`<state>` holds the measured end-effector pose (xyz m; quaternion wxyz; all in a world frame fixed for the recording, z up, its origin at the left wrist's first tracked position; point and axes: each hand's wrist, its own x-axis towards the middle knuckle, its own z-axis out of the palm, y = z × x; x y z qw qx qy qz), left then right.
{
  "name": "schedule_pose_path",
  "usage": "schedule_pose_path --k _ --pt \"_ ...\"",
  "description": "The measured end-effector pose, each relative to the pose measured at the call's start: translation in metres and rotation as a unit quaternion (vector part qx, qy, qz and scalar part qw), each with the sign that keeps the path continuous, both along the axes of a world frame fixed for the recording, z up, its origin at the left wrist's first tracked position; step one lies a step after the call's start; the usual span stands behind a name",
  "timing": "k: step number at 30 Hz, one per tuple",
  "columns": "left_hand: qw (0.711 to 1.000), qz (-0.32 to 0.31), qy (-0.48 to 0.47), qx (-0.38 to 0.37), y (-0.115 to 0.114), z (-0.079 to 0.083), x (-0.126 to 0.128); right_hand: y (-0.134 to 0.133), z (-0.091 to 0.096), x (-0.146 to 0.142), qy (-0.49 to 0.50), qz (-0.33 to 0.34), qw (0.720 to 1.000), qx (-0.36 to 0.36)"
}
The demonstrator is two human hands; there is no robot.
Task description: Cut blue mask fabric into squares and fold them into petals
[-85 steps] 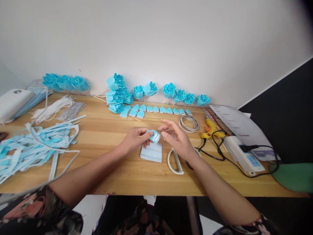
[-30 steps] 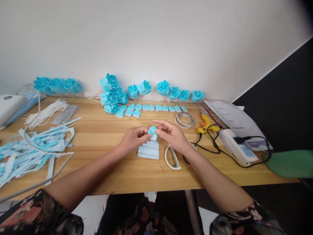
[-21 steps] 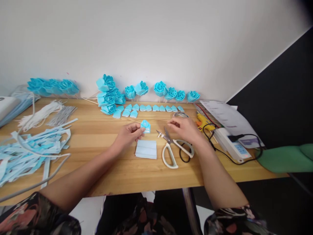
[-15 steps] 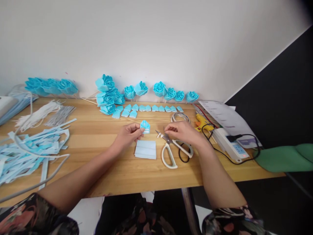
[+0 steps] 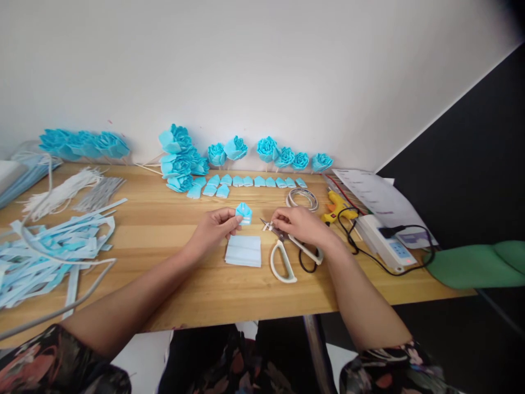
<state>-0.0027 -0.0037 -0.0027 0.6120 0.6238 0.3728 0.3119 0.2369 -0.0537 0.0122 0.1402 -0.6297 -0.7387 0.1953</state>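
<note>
Near the middle of the bench [image 5: 164,230], the left hand [image 5: 213,231] and right hand [image 5: 302,225] are close to scissors [image 5: 283,258] and a blue stack [image 5: 243,251]. The left fingers clamp a folded blue petal [image 5: 244,212] just above the stack; the right fingertips pinch a white scrap [image 5: 268,225] by the blades.

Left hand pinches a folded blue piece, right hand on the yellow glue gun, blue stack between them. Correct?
One error: the head view shows the right hand at the blade tips of the scissors, with the yellow glue gun apart, farther right. The left hand pinching the folded blue piece and the blue stack between them hold.
</note>
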Motion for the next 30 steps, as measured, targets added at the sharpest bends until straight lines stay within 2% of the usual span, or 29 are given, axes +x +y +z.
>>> schedule_pose_path --k 5,10,12,14,16,18,22,30 --pt "1.000 -0.003 -0.004 -0.010 0.000 0.000 0.000 0.002 -0.004 0.001 -0.009 -0.011 1.000 0.007" --pt "1.000 -0.012 -0.002 -0.021 0.001 -0.002 0.000 0.002 -0.008 0.002 0.043 -0.031 0.998 0.032" --pt "1.000 -0.011 0.000 -0.028 0.000 -0.002 0.000 0.001 -0.007 -0.004 0.062 -0.049 0.992 0.101" --pt "0.999 -0.014 0.001 -0.033 -0.001 -0.002 0.001 -0.002 -0.005 -0.014 0.082 -0.062 0.972 0.212" --pt "0.999 -0.020 0.002 -0.038 -0.001 -0.002 0.001 -0.006 -0.003 -0.026 0.086 -0.036 0.942 0.324" --pt "0.999 -0.023 0.003 -0.042 -0.002 -0.002 0.002 -0.009 -0.003 -0.035 0.079 0.020 0.914 0.398" --pt "0.998 -0.036 0.006 -0.047 -0.003 -0.005 0.003 -0.012 -0.005 -0.044 0.039 0.091 0.891 0.443" --pt "0.997 -0.058 0.006 -0.057 -0.003 -0.006 0.003 -0.010 -0.008 -0.046 -0.049 0.103 0.876 0.469"
